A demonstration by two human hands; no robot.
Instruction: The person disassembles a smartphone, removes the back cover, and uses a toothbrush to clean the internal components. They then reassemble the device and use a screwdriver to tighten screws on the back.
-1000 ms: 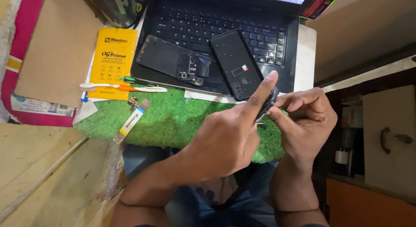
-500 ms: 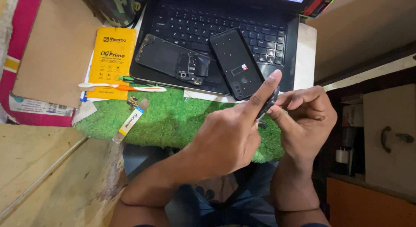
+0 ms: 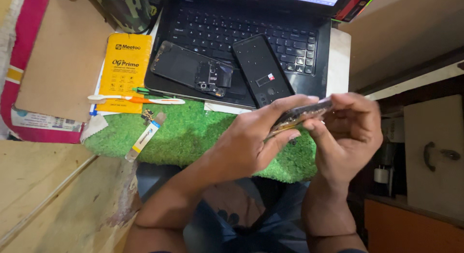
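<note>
Evidently a thin phone part (image 3: 300, 117) sits edge-on between both hands above the green mat (image 3: 193, 132), the left hand (image 3: 246, 142) fingers closed along it, the right hand (image 3: 350, 132) pinching its far end. Prying looks underway; steady, gentle pressure seems needed next. Beyond, two opened phone pieces (image 3: 193, 72) rest on the laptop (image 3: 241, 26).

Cramped wooden work corner, dim at the right.
A pale plank bench (image 3: 43, 190) sits left; a cabinet (image 3: 435, 156) with a handle (image 3: 427, 155) stands right.

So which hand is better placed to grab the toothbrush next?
Probably the left hand: it is nearer the toothbrush, which lies left on the green mat. The right hand grips the phone part farther away.
</note>
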